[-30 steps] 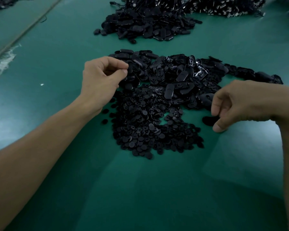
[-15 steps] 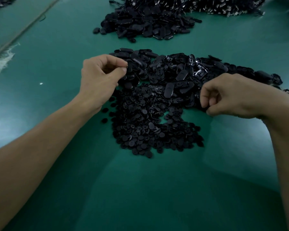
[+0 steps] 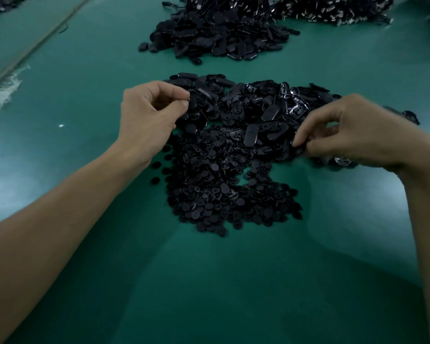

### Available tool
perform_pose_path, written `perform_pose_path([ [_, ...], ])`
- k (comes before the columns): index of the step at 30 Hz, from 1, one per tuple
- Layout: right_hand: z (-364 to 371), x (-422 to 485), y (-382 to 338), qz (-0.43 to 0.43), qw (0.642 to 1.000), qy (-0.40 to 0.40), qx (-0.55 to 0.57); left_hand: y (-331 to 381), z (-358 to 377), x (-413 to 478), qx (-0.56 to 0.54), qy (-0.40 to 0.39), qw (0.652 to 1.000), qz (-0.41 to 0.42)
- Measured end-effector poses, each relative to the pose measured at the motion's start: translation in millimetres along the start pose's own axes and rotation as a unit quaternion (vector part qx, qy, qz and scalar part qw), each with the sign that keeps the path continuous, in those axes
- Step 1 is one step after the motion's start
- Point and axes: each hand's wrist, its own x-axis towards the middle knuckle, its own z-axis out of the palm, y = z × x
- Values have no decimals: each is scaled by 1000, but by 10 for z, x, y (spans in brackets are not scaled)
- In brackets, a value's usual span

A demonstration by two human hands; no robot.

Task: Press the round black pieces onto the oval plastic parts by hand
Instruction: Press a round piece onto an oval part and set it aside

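A flat pile of small round black pieces [image 3: 224,192] lies on the green table in front of me. Behind it spreads a heap of black oval plastic parts [image 3: 256,110]. My left hand [image 3: 149,117] hovers at the left edge of the oval heap, thumb and forefinger pinched together; whatever sits between them is too small to make out. My right hand [image 3: 353,130] reaches into the right side of the oval heap, its fingertips curled onto an oval part [image 3: 299,149] at the heap's near edge.
A second, larger heap of black oval parts [image 3: 221,38] lies farther back, with another dark heap [image 3: 333,8] at the back right. The green table mat [image 3: 209,281] stretches toward me. A table seam with white scraps [image 3: 3,93] runs along the far left.
My right hand has moved up and left from the bare mat into the oval heap, and its fingers have spread onto a part. My left hand stays almost in place.
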Motion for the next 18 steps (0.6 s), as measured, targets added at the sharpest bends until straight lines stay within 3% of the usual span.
perform_pose_path([
  [5, 99, -15, -107, -71, 995, 18, 67, 75, 28, -33, -15, -19, 1000, 16],
  [12, 195, -12, -181, -89, 986, -5, 139, 177, 44, -64, -25, -39, 999, 24],
  [18, 259, 18, -234, -102, 979, 14, 176, 298, 90, -144, -68, -153, 986, 29],
])
